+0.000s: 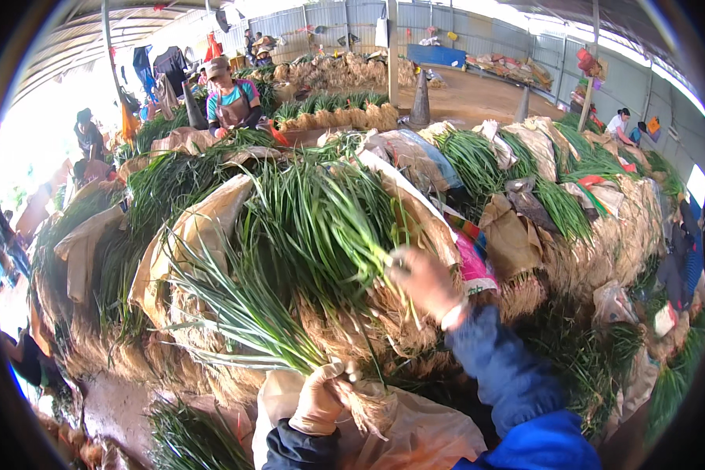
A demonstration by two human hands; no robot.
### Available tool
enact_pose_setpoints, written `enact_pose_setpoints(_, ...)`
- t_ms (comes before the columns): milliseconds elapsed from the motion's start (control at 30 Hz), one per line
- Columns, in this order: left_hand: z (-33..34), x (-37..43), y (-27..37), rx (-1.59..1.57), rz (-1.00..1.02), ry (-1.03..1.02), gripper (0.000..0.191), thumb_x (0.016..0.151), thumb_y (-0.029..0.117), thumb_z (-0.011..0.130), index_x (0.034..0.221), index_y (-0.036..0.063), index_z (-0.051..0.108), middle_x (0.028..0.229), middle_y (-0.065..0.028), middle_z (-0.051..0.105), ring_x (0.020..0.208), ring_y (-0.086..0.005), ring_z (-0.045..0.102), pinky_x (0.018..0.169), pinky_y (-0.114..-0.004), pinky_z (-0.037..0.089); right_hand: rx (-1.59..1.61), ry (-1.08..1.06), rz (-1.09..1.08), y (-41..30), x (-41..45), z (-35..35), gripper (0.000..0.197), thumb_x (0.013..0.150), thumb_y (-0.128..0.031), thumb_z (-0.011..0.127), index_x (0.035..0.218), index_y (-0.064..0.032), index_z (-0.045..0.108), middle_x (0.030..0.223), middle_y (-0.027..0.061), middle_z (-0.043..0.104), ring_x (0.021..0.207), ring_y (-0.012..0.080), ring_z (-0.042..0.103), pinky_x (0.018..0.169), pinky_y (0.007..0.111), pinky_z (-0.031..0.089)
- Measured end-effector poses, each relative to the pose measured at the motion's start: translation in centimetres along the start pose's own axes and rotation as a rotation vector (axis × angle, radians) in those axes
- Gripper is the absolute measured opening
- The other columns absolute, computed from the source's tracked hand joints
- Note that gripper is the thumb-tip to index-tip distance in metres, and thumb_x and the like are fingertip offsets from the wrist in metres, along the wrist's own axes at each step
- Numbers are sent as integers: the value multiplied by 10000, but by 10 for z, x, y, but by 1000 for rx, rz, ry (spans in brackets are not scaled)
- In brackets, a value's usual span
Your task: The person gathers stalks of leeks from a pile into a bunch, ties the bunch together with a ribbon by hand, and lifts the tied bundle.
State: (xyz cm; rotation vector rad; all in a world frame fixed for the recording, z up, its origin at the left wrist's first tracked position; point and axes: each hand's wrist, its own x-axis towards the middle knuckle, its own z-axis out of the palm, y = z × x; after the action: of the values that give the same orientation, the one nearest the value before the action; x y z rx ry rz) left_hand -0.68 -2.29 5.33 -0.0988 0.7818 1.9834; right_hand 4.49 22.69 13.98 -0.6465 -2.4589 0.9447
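In a pale glove, my left hand (320, 393) grips a bunch of long-leaved green plants (282, 335), like garlic chives or scallions. Its leaves fan to the upper left, and its straw-coloured roots (370, 408) hang out to the right of the hand. My right hand (426, 285), blurred, has its fingers curled on a few bright green stalks (367, 244) at the right side of the heap. Under them lies the large heap of the same greens (305, 217), its dry roots (335, 332) facing me. A translucent plastic sheet (429, 432) covers the area below my hands.
Tan sacking (205, 226) flanks the heap's left, with a white-edged sack (414, 205) on its right. More rooted bundles (611, 235) are stacked to the right. Loose greens (194, 437) lie at lower left. Across the heap a person in a cap (232, 100) works; others are farther off.
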Motion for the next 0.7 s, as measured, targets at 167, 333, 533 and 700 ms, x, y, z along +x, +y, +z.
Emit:
enact_pose_setpoints(167,-10,32,-24,11,29,-81,267,816,200,584,923,-39,633,579,-125,624,458,-224,586,459,-287,510,-112,-24,-587,-3,-74,32,439,860,-331,661,1234,-135,545,859,70,678,800,199,672,692,322,540)
enact_pose_setpoints(333,-1,38,-23,-136,4,-35,455,775,169,617,1151,-78,555,1053,-183,647,801,-262,643,700,-357,543,-69,30,123,69,-91,34,513,857,-443,639,1162,-35,577,878,125,692,793,254,675,714,346,531)
enact_pose_setpoints(533,-9,39,-18,-156,-31,-141,322,800,102,586,1084,-49,582,1051,-135,638,953,-260,611,808,-389,506,-77,-48,293,97,-75,107,549,765,-452,712,1047,1,584,873,243,650,863,409,622,778,422,487)
enact_pose_setpoints(700,15,-1,-6,-215,56,-139,232,765,83,595,941,-68,605,828,-134,632,734,-251,612,677,-326,511,313,53,360,60,-26,23,220,901,-287,615,1016,-101,637,762,3,629,580,106,519,525,285,461)
